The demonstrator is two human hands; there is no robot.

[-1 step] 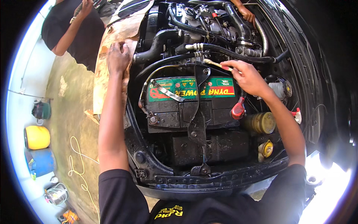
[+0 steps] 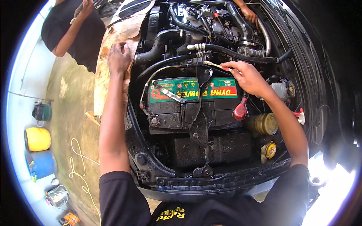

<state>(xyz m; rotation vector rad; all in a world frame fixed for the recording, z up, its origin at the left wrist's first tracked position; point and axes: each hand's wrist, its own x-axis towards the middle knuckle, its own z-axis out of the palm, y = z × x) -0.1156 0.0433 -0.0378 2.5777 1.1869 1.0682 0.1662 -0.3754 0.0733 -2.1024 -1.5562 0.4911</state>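
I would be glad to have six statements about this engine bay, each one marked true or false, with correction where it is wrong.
1. The left hand rests on the brown sheet. True.
2. Both of the worker's hands are empty. False: the right hand holds a slender tool.
3. A black bracket crosses over the battery. True.
4. Both battery terminals wear red covers. False: only the picture-right end has the red terminal cover.
5. A yellow container is next to a blue container. True.
6. Nobody else's hand is visible. False: another person's hand shows near the top edge.
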